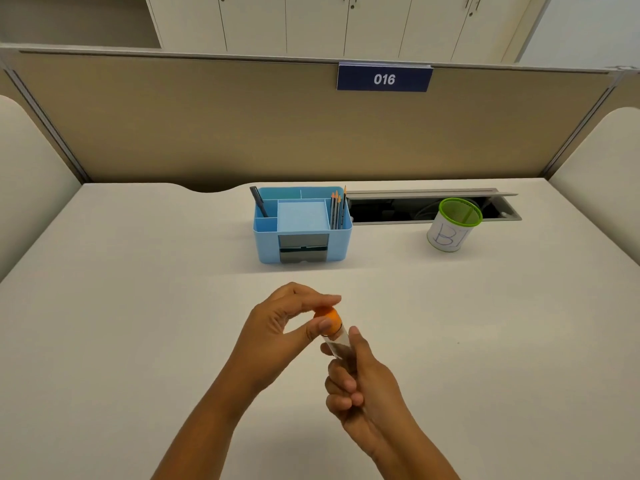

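Over the middle of the white desk (138, 306) my right hand (360, 386) grips a clear tube (337, 344), tilted with its top away from me. An orange cap (329, 318) sits at the tube's top end. My left hand (280, 327) pinches that cap between thumb and fingertips. Whether the cap is tight on the tube or loose I cannot tell. The tube's lower part is hidden inside my right fist.
A light blue desk organiser (301, 226) stands behind my hands, holding a dark pen (259, 201), a block of blue notes and several pencils (337, 209). A green-rimmed mesh cup (452, 225) stands at the right by an open cable slot (391, 209). A beige partition closes off the back.
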Demonstrator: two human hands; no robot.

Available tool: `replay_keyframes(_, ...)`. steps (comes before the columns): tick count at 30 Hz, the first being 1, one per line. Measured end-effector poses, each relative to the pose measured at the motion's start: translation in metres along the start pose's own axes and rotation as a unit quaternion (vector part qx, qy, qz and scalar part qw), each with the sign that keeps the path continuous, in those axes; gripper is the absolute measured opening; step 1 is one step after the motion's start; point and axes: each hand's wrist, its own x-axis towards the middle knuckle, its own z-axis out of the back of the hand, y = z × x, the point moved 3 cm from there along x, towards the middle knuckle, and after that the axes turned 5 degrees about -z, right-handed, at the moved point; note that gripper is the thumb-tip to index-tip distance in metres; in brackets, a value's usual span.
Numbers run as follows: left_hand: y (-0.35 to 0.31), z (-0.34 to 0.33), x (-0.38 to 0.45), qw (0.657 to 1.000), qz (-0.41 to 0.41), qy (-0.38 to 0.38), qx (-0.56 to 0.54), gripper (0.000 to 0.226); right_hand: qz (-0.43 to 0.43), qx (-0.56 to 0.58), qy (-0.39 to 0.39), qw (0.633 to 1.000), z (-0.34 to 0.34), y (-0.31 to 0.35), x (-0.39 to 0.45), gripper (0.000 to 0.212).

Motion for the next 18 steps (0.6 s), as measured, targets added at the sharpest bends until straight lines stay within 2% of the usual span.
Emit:
replay_keyframes(4,-0.001,-0.004,-0.004,0.999,-0.016,-0.033,-0.02,0.025,0.039,-0.018,-0.032,0.999,0.004,0.007,0.003,0.051)
replay_keyframes(8,0.0,-0.019,-0.014,0.992,-0.058,-0.105,-0.039,0.022,0.028,0.057,-0.023,0.998,0.002,0.006,0.006,0.047)
replay_keyframes(11,-0.001,-0.022,-0.016,0.989,-0.08,-0.116,-0.042,0.033,-0.017,0.111,0.007,0.994,-0.002,0.002,0.004,0.044)
replay_keyframes(14,0.003,-0.02,-0.013,0.991,-0.063,-0.097,-0.059,0.027,-0.092,0.154,0.045,0.983,-0.005,-0.004,0.002,0.04)
replay_keyframes(18,0.009,-0.021,-0.013,0.994,-0.042,-0.074,-0.062,0.028,-0.167,0.215,0.089,0.958,-0.005,-0.013,0.005,0.06)
